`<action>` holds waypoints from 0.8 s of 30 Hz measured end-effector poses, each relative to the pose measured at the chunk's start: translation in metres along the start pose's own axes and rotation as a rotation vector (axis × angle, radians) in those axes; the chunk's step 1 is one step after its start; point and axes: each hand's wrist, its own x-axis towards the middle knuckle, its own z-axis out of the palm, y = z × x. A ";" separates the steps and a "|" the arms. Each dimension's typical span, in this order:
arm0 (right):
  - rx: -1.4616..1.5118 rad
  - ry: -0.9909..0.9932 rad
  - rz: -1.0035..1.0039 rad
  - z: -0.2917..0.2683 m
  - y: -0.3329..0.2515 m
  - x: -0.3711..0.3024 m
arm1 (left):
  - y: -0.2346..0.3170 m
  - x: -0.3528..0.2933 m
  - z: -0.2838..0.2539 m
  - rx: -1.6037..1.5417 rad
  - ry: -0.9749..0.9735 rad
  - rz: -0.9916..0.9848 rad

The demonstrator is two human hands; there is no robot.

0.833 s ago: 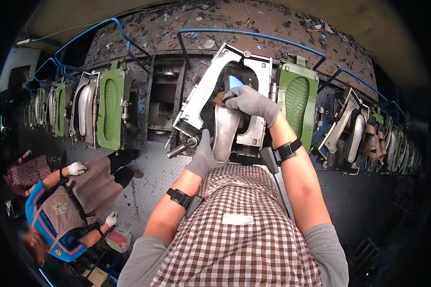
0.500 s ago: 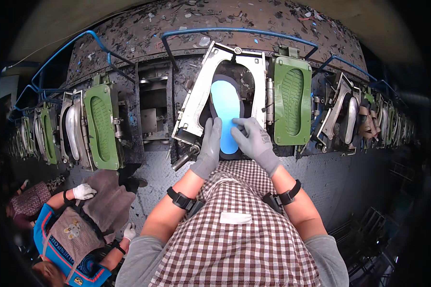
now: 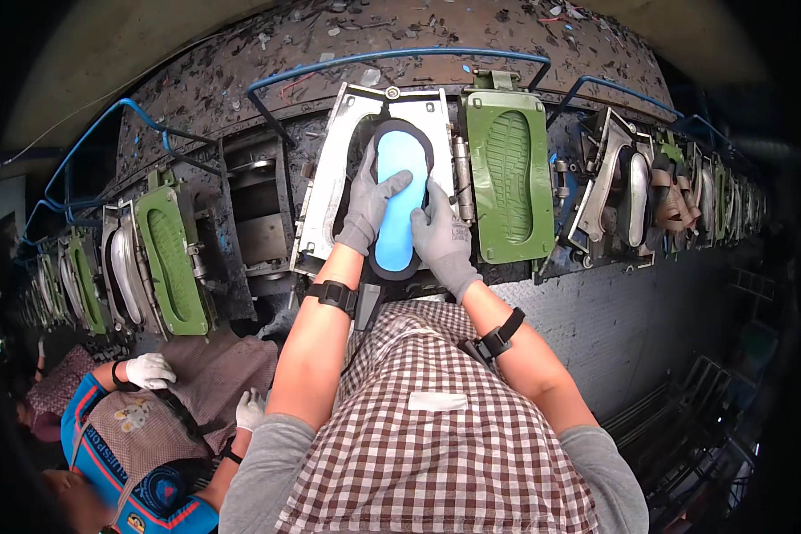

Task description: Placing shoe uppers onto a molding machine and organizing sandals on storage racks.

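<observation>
A sole-shaped insole [image 3: 399, 200], light blue on its upper face with a dark rim around it, lies over the opening of a silvery metal mould frame [image 3: 323, 191]. My left hand [image 3: 366, 206], in a grey glove, grips the insole's left edge with the thumb laid across the blue face. On the opposite edge my right hand [image 3: 442, 233], also grey-gloved, is closed against the lower right side, its fingers partly hidden beneath the rim. A green mould plate [image 3: 510, 178] with a tread-patterned hollow is hinged to the frame's right side.
Blue bars [image 3: 400, 55] arch behind the moulds, before a ledge [image 3: 276, 76] littered with scraps. Another green mould [image 3: 173, 258] stands left; more metal moulds [image 3: 634, 191] and brown sandal-like straps [image 3: 674, 200] are right. A co-worker's white-gloved hand [image 3: 151, 370] is lower left.
My left hand has moved up along the insole, its thumb now across the blue face. My right hand has shifted onto the right edge. The moulds appear further left in the view.
</observation>
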 end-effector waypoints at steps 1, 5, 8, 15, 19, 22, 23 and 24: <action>0.005 0.000 -0.003 -0.003 -0.001 0.008 | 0.000 0.006 0.002 0.031 -0.018 0.011; -0.237 0.051 -0.122 -0.034 -0.020 0.035 | -0.004 0.020 0.022 0.050 0.224 0.135; -0.178 0.047 -0.234 -0.041 0.004 0.027 | -0.016 0.003 0.031 0.277 0.309 0.055; 0.217 0.834 -0.204 -0.210 0.181 0.014 | -0.030 -0.095 0.061 0.812 0.432 0.155; 0.042 1.254 0.388 -0.347 0.344 -0.008 | -0.024 -0.119 0.181 0.635 0.174 0.473; -0.122 0.798 0.688 -0.387 0.345 -0.005 | -0.037 -0.119 0.300 0.579 -0.201 0.399; -0.196 0.755 0.660 -0.389 0.352 0.001 | -0.051 -0.110 0.339 0.591 -0.285 0.386; -0.137 0.806 0.542 -0.389 0.377 0.005 | -0.064 -0.101 0.377 0.571 -0.329 0.324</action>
